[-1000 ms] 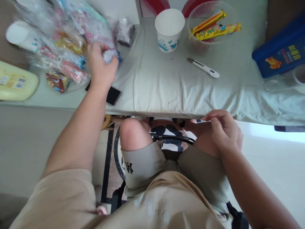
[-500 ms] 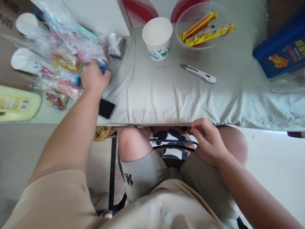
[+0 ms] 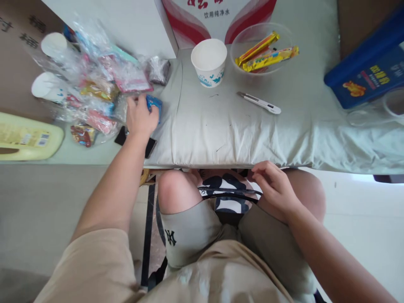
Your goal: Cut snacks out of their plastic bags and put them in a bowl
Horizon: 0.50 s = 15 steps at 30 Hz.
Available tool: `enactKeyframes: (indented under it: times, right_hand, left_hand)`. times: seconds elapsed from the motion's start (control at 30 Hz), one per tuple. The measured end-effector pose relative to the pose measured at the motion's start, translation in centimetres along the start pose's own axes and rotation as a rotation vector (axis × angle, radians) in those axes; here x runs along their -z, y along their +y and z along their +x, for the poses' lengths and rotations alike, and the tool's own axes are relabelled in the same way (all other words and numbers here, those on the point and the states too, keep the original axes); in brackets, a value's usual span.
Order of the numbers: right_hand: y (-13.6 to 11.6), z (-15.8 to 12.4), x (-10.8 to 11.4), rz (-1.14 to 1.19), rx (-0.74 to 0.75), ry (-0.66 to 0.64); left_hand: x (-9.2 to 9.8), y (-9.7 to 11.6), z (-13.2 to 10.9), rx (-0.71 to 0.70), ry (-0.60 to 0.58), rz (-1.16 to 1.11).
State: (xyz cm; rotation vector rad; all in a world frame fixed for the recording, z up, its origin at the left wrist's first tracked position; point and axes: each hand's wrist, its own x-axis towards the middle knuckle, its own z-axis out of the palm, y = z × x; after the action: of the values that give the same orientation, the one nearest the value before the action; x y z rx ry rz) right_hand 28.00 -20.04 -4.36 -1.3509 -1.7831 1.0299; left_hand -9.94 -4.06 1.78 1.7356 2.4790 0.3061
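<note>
My left hand (image 3: 142,115) is closed on a blue packet (image 3: 154,107) in clear plastic, over the cloth-covered table. Beneath that wrist lies a dark phone-like slab (image 3: 150,148), partly covered. Left of the hand is a heap of wrapped packets, among them a pink one (image 3: 129,80), a golden one (image 3: 97,90) and a reddish one (image 3: 100,121). Resting by my right knee, below the table edge, my right hand (image 3: 274,185) has loosely bent fingers, the thumb apart, and nothing visible in it.
A paper cup (image 3: 208,63) stands beside a clear bowl (image 3: 233,54) holding yellow packets (image 3: 268,58). A white utility knife (image 3: 259,102) lies in front. Yellow (image 3: 47,141) and blue (image 3: 362,71) containers flank the table; boxes stand behind, including a white one (image 3: 126,25).
My left hand has moved right and slightly nearer, carrying the blue packet out from the heap's edge. The view has shifted a little. My right hand stays by the knee.
</note>
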Motion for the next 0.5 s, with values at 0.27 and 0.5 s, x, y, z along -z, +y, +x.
enactKeyframes:
  times: [0.27,0.5]
  right_hand:
    - [-0.6,0.3,-0.3,-0.011,0.028,-0.048]
    - [-0.7,0.1,-0.2,-0.011,0.052,-0.055]
  left_hand:
    - [-1.2,-1.9,0.1,-0.074,0.106,-0.344]
    - [-0.4,-3.3,-1.5,-0.142,0.144,-0.544]
